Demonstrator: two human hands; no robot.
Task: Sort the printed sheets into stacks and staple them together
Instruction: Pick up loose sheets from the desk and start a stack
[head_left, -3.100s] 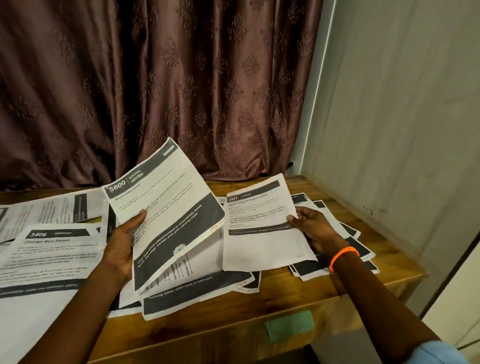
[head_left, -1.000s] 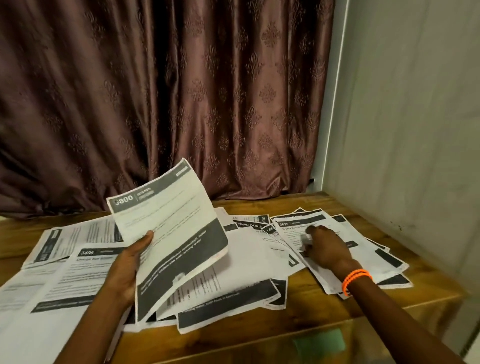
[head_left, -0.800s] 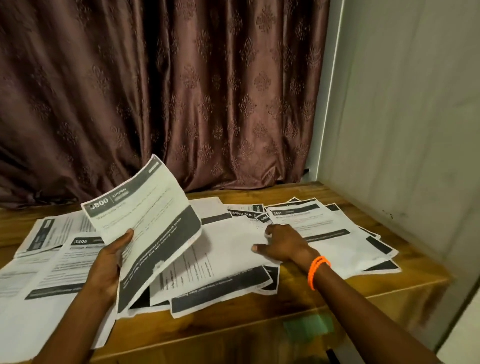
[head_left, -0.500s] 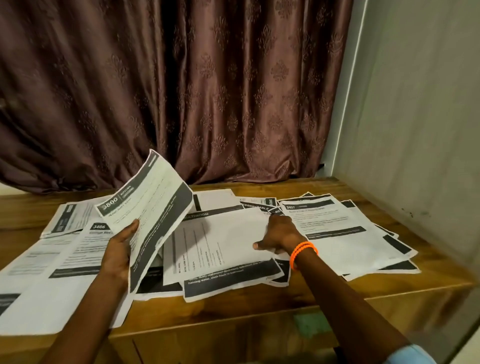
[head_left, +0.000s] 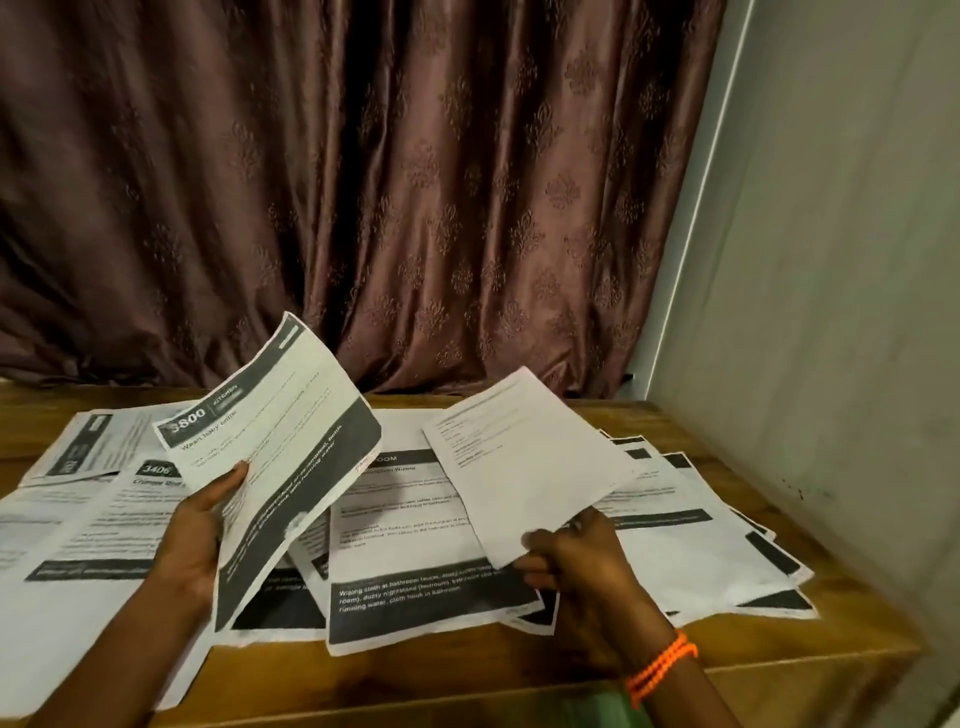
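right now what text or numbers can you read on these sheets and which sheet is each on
"3800", "KITCHEN": header of the sheet in the left hand.
"3406": sheet lying at left.
"Wiping cloth at bathroom faucet": dark band on the middle sheet; the rest is blurred.
The sheet in the right hand: print too small to read.

Dim, warm indoor light; soft focus throughout, wide-angle bending at the edges, hands slightly motion-blurred.

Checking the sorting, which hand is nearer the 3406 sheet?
Left. The left hand holds the 3800 sheet just above the 3406 sheet; the right hand is far across, pinching a plain sheet.
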